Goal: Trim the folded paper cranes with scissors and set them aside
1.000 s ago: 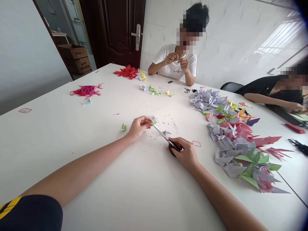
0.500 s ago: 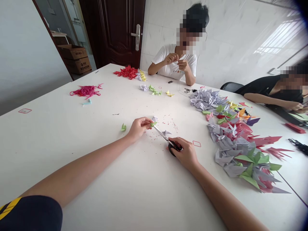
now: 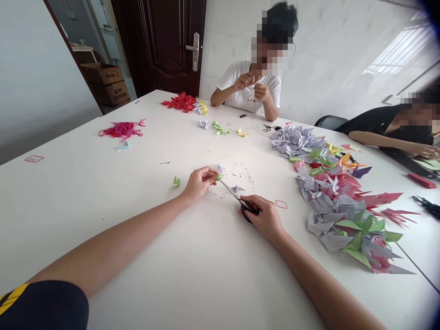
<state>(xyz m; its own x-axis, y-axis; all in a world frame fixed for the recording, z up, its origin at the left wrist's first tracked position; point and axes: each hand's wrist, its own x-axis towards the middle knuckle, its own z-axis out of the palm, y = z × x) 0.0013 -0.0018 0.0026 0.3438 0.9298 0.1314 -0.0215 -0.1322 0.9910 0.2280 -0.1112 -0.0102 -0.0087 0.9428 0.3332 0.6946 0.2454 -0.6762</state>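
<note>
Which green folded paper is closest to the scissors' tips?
The green piece pinched in the left hand; the other green ones are farther from the scissors.

The scissors [image 3: 238, 197] have silvery blades and black handles; the small paper crane [image 3: 220, 177] at their tips is light green. The sleeve [image 3: 51, 303] is navy, banded yellow. The tabletop [image 3: 165, 270] is white, the cord tangle [image 3: 123, 130] magenta. The large paper-crane heap [image 3: 343, 207] mixes lilac-grey, rosy red and green; the far heap [image 3: 180, 102] is bright red.

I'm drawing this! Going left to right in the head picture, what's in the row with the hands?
Lone green paper piece → left hand → pinched green paper → scissors → right hand → big colourful paper pile.
</note>
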